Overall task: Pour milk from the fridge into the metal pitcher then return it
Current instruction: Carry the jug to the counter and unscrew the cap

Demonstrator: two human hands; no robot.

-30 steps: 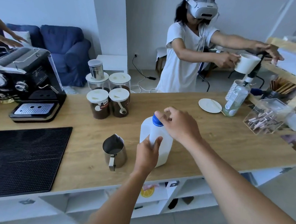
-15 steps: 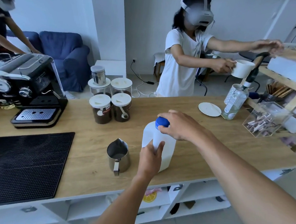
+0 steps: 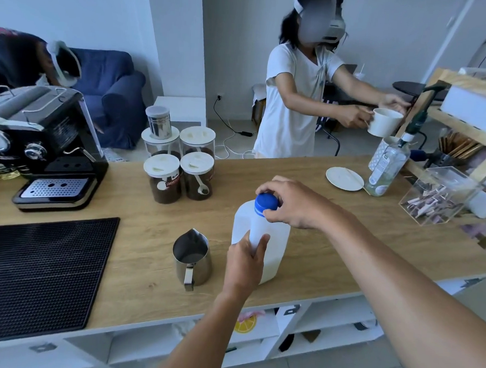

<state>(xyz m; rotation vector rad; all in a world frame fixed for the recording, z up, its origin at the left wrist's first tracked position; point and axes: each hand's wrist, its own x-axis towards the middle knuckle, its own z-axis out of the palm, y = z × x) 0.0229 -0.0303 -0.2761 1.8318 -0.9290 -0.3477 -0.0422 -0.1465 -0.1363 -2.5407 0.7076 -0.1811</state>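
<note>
White plastic fills the grip of the left hand (image 3: 245,263), whose fingers and thumb are curled round the near side of the milk jug (image 3: 273,242). The jug stands upright on the wooden counter (image 3: 346,247), close to its near edge. The right hand (image 3: 294,204) comes in from the right and pinches the blue cap (image 3: 265,202) on the jug's neck (thumb at the near side, fingers arched over the top). The cap sits on the neck.

Just left of the jug, not touching it, stands the metal pitcher (image 3: 192,254), spout pointing away and handle toward the camera; whether there is anything inside, I cannot tell. A black ribbed mat (image 3: 31,270) covers the counter's left end.

Farther back stand four white-lidded jars (image 3: 165,179) with dark contents, a small steel tin (image 3: 157,121) on top of one. An espresso machine (image 3: 39,143) stands to their left. To the right lie a white saucer (image 3: 344,178), a clear bottle (image 3: 385,169) and a clear box (image 3: 434,195).

Beyond the counter a person in a white shirt (image 3: 292,101) holds a white cup (image 3: 385,122), and a blue sofa (image 3: 111,90) stands by the wall.
</note>
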